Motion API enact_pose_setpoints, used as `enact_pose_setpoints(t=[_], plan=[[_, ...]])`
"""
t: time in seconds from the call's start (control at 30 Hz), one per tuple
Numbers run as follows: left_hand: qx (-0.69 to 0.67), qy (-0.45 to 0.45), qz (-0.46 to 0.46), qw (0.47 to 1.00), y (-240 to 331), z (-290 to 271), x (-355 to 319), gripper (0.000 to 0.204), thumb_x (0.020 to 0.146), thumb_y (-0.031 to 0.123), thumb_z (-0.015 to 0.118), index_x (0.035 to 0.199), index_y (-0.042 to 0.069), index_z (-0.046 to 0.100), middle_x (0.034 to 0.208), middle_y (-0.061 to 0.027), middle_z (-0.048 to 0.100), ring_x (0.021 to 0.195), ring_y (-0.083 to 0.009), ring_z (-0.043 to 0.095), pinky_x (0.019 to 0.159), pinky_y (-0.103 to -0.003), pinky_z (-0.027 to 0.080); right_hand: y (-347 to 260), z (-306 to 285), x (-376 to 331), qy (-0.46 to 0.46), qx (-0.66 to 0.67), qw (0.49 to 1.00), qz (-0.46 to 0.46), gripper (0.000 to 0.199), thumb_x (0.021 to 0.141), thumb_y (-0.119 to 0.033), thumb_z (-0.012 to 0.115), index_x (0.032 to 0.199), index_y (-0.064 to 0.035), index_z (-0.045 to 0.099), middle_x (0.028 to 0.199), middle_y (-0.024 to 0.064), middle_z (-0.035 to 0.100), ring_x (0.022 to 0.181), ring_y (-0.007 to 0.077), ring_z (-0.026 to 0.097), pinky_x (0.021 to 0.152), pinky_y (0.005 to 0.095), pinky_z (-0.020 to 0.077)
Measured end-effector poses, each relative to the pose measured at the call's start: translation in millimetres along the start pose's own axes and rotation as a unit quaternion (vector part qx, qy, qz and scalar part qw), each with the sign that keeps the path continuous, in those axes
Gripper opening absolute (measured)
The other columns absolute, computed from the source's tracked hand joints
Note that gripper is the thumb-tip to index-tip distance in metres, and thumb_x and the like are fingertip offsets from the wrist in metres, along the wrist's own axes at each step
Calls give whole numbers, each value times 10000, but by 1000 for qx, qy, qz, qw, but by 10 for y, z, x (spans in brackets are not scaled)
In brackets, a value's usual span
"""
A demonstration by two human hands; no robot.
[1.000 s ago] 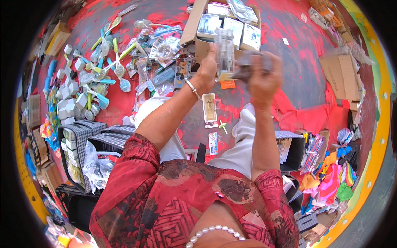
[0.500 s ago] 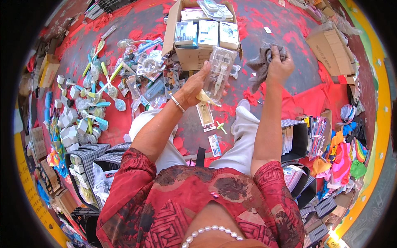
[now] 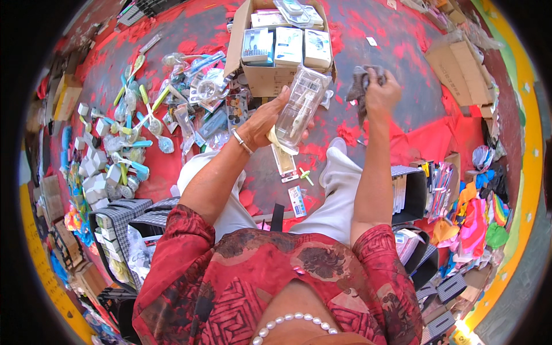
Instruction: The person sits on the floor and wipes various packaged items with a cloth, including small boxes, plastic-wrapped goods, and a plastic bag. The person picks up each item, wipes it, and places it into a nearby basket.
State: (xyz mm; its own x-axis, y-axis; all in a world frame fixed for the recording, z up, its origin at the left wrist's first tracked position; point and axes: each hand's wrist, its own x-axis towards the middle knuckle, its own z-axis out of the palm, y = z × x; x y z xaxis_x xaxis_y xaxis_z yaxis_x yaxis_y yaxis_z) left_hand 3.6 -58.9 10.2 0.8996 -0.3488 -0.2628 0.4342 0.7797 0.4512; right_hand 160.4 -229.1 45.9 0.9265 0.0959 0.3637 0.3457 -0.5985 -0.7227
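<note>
Out in front of me, my left hand (image 3: 269, 122) is wrapped round a clear plastic package (image 3: 303, 106) with a slim whitish item inside and a barcode at its upper end. A pale yellowish piece (image 3: 282, 144) shows at the package's lower end; whether it is part of it I cannot tell. To the right, my right hand (image 3: 381, 92) pinches a crumpled grey-brown cloth (image 3: 359, 87), held apart from the package. Below the package lie a narrow blister pack (image 3: 284, 163), a small green cross-shaped piece (image 3: 306, 176) and a blue-white card pack (image 3: 297, 201).
An open cardboard box (image 3: 270, 80) full of small boxes stands ahead. Left of it spread packaged goods (image 3: 210, 89), long-handled brushes (image 3: 144, 123) and white cubes (image 3: 95, 167). Dark bins (image 3: 409, 195) flank me, with colourful bags (image 3: 474, 224) at right and a flattened carton (image 3: 460, 69) beyond.
The package in my left hand has turned, and its barcode end now shows. My right hand has moved slightly down with the cloth, which hangs more bunched.
</note>
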Motion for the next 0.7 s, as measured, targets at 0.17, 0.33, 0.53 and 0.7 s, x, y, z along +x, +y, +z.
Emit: enact_pose_setpoints(t=[0.17, 0.33, 0.53, 0.7], plan=[[-6, -4, 3, 1000, 12, 7, 6, 663, 889, 580, 292, 1251, 38, 416, 906, -167, 606, 683, -259, 646, 561, -397, 559, -54, -14, -66, -199, 370, 865, 273, 431, 846, -404, 600, 911, 22, 622, 768, 30, 615, 658, 119, 556, 606, 262, 455], [70, 9, -19, 997, 19, -42, -14, 656, 903, 571, 269, 1192, 11, 453, 962, -183, 605, 713, -272, 650, 610, -409, 557, -225, 98, -277, -380, 324, 836, 226, 356, 794, -317, 665, 912, 16, 618, 780, 44, 616, 634, 113, 567, 582, 232, 457], [136, -56, 54, 988, 145, -152, -53, 523, 863, 328, 569, 1212, -38, 437, 1075, -131, 596, 897, -194, 626, 785, -316, 521, -183, 76, -208, -225, 434, 813, 317, 196, 729, -125, 705, 834, 15, 618, 755, 56, 615, 602, 117, 572, 552, 255, 464], [97, 91, 108, 985, 221, -179, -26, 410, 806, 142, 629, 1159, -20, 499, 1101, -91, 592, 975, -159, 597, 888, -282, 462, -177, 71, -187, -106, 488, 809, 309, 160, 776, -106, 671, 854, 15, 601, 780, 64, 616, 654, 128, 591, 595, 260, 475]])
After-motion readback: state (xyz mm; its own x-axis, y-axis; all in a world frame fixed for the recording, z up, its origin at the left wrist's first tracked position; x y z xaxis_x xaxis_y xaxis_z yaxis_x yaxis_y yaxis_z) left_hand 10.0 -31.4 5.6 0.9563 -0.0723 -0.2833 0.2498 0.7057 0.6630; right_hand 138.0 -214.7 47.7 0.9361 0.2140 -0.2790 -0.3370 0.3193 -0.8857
